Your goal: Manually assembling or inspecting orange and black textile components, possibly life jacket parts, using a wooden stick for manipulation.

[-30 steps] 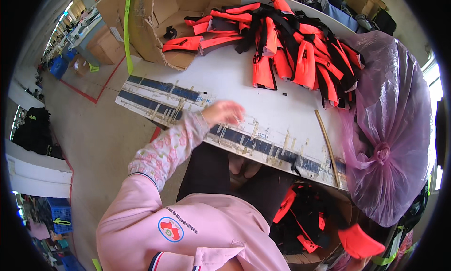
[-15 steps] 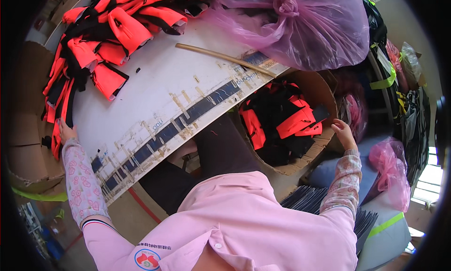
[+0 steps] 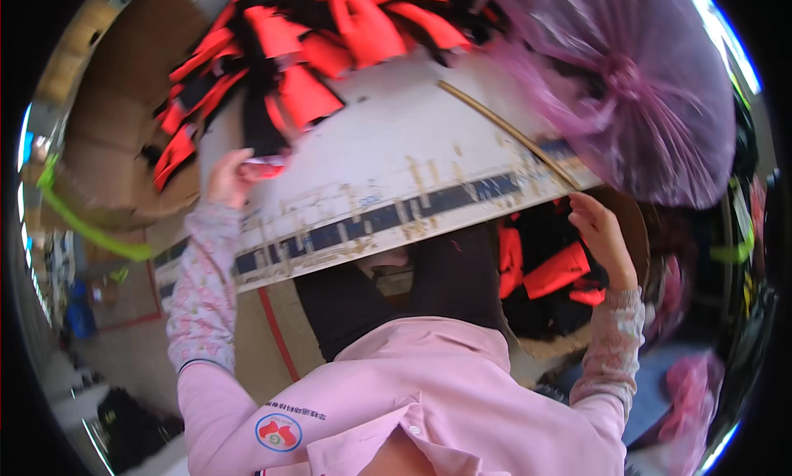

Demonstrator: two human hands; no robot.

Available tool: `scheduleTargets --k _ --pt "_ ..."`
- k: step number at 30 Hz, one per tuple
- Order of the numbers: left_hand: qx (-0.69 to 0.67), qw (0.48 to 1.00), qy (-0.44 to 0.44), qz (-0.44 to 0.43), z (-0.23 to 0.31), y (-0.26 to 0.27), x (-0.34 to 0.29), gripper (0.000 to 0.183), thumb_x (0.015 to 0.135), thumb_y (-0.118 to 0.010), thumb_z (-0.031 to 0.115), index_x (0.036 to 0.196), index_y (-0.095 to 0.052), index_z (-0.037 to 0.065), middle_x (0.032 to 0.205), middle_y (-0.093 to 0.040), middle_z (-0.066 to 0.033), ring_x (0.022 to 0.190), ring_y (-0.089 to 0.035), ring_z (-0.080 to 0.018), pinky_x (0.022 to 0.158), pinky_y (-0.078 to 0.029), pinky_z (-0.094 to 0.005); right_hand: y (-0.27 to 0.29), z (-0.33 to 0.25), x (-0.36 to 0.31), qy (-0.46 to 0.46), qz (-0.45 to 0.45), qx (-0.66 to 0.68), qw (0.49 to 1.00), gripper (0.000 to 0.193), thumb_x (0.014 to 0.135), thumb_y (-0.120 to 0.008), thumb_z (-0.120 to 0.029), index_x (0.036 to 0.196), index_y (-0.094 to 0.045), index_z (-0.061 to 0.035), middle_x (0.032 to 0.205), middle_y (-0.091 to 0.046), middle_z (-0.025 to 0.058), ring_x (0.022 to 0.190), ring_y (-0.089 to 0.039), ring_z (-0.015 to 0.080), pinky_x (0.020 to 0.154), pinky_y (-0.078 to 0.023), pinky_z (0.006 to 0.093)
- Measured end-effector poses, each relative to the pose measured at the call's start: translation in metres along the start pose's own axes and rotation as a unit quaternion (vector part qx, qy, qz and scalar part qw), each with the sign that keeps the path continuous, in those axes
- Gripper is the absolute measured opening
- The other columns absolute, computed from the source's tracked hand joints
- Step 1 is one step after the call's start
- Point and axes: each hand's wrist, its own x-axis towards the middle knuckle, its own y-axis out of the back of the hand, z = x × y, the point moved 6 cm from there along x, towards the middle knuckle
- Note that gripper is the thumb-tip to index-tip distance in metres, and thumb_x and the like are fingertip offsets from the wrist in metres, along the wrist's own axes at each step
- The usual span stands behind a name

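Observation:
My left hand (image 3: 228,179) is at the left part of the white table (image 3: 379,121). Its fingers are closed on the end of a black-and-orange fabric piece (image 3: 268,164), beside the pile of similar neon orange and black pieces (image 3: 330,35). What kind of article they are I cannot tell. Over on the right, my right hand (image 3: 601,233) hovers by the table's front edge, above a cardboard box (image 3: 631,228) that holds more of these pieces (image 3: 557,270). Its fingers are slightly bent and apart, with nothing in them.
A wooden stick (image 3: 507,135) lies across the table's right part. Behind it rests a large knotted purple plastic bag (image 3: 623,80). Another cardboard box (image 3: 115,138) stands at the left, with fabric pieces hanging over its side. A pink plastic bag (image 3: 689,393) is at the lower right.
The view has swung left, shifting the scene rightward. My left hand has moved from the pile's hanging edge onto the table with a fabric piece; my right hand has come toward the table edge.

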Motion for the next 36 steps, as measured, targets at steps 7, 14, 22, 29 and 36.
scheduleTargets --k 7,14,22,29,36 --pt "-0.167 0.981 0.081 0.057 -0.074 -0.087 -0.132 0.010 0.083 -0.057 0.010 0.077 -0.050 0.006 0.057 -0.046 0.0003 0.051 -0.049 -0.0124 0.056 -0.049 -0.0311 -0.163 -0.170 0.009 0.278 -0.226 0.022 0.933 0.069 0.074 -0.067 -0.006 0.134 -0.035 -0.0117 0.130 -0.042 0.0150 0.105 -0.054 0.0257 0.088 -0.043 0.0324" --pt "-0.116 0.985 0.115 -0.050 -0.114 -0.108 -0.194 0.013 0.085 -0.054 0.014 0.091 -0.055 0.003 0.071 -0.054 -0.0013 0.056 -0.051 -0.0105 0.066 -0.047 -0.0278 -0.243 -0.189 0.005 0.315 -0.223 -0.007 0.922 0.062 0.070 -0.050 0.006 0.129 -0.043 -0.0109 0.110 -0.051 0.0204 0.098 -0.054 0.0380 0.081 -0.046 0.0385" --pt "-0.001 0.997 0.075 0.030 -0.096 -0.039 -0.154 0.029 0.091 -0.050 0.036 0.100 -0.053 0.009 0.086 -0.056 -0.0026 0.073 -0.057 -0.0117 0.067 -0.048 -0.0261 -0.248 -0.176 -0.026 0.308 -0.180 -0.039 0.933 0.055 0.066 -0.042 0.012 0.118 -0.052 -0.0032 0.091 -0.052 0.0209 0.082 -0.054 0.0387 0.073 -0.046 0.0390" --pt "0.046 0.990 0.104 0.087 -0.070 -0.021 -0.049 0.052 0.085 -0.059 0.039 0.128 -0.038 0.019 0.095 -0.055 -0.0033 0.078 -0.058 -0.0132 0.068 -0.049 -0.0272 -0.205 -0.218 -0.050 0.364 -0.182 -0.021 0.913 0.057 0.062 -0.044 0.013 0.117 -0.052 -0.0001 0.088 -0.050 0.0187 0.075 -0.054 0.0368 0.067 -0.046 0.0387" --pt "-0.091 0.991 -0.061 0.075 0.001 -0.012 0.058 0.097 0.074 -0.071 0.035 0.142 -0.005 0.014 0.136 -0.033 -0.0180 0.120 -0.038 -0.0369 0.097 -0.034 -0.0435 -0.144 -0.239 -0.066 0.403 -0.186 0.012 0.896 0.059 0.052 -0.040 0.013 0.106 -0.059 0.0014 0.083 -0.053 0.0152 0.071 -0.056 0.0295 0.063 -0.048 0.0316"
